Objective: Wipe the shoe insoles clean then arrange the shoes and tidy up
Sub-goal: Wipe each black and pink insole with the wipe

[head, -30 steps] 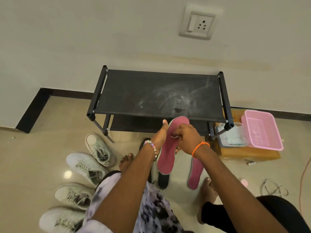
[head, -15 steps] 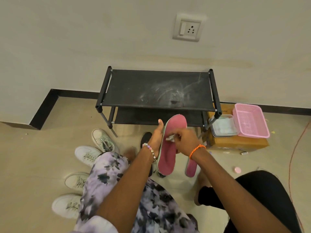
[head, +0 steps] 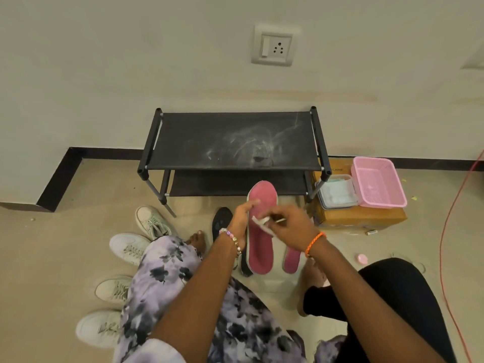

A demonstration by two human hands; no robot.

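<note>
My left hand grips a pink insole by its left edge and holds it upright in front of me. My right hand pinches a small white wipe against the insole's upper middle. A second pink insole lies on the floor just right of the held one. A black insole lies behind my left wrist, partly hidden. Several white sneakers stand on the floor at the left.
A black two-tier shoe rack with a dusty top stands against the wall. At its right, a cardboard box carries a clear lidded container and a pink basket. An orange cable runs along the right. My knees fill the foreground.
The view has pulled back and tilted up, so the rack looks smaller. My right hand has slid the wipe a little way along the held insole. My left hand's grip is unchanged.
</note>
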